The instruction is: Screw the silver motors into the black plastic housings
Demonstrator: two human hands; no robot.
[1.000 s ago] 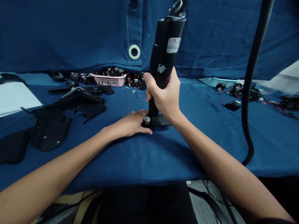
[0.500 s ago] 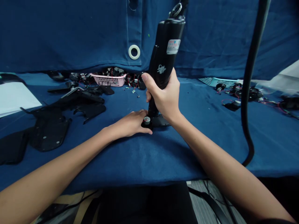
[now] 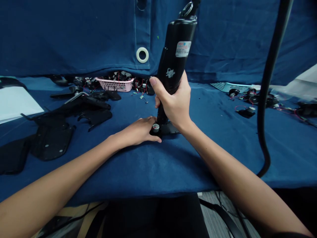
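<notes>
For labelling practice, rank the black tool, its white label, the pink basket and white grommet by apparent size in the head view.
Black tool
Pink basket
White label and white grommet: too alike to rank

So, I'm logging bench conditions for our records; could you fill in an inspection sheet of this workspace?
Surface: blue tablecloth, lightly creased.
Things in hand: black tool, tilted, its lower end at a flat dark part; a small round silver piece is at that part's left end.
Clutter: black plastic pieces and white paper at left; pink basket at the back; loose parts near a light blue basket at right.
Hands: right hand grips the tool; left hand has thumb and fingers around the dark part's left end.
Cables: thick black cable at right; whether it touches the cloth, cannot tell.
Surroundings: blue curtain behind.
</notes>
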